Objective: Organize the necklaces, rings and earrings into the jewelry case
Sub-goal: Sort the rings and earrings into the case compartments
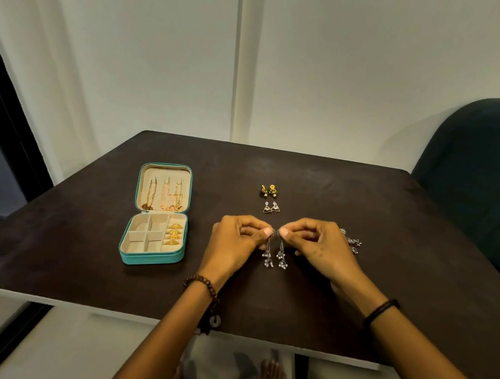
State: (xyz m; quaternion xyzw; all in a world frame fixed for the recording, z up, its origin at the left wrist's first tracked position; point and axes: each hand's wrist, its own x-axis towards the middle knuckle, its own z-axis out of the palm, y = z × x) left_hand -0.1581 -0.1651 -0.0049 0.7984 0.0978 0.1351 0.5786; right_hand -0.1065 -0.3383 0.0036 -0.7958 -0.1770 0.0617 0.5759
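Well, closest to me a bare foot (pixel 271 378) shows on the floor below the table edge, and two forearms reach up over the dark table (pixel 78 238). A brown bead bracelet (pixel 201 284) circles the left wrist and a black band (pixel 380 311) the right.

The left hand (pixel 236 243) and right hand (pixel 313 241) meet in the middle of the table, thumb tips nearly touching. Each pinches the top of a long dangling earring between thumb and forefinger, the other fingers curled in. The left silver earring (pixel 267 255) and the right silver earring (pixel 282 257) hang side by side, their beaded strands trailing down toward the tabletop; I cannot tell whether the ends rest on it.

Just behind the right hand lies more silver jewellery (pixel 353 241), partly hidden by the knuckles. A little farther back sits a pair of small triangle earrings (pixel 270 207), and beyond them a pair of green-and-gold earrings (pixel 267 189).

Off to the left, the teal jewelry case (pixel 154 258) lies open with its lid tipped back. Necklaces (pixel 163 195) hang inside the lid, and gold rings (pixel 173 233) fill the right-hand column of the tray.

A dark green chair (pixel 482 180) stands at the far right, with a pale wall (pixel 352 55) behind everything.
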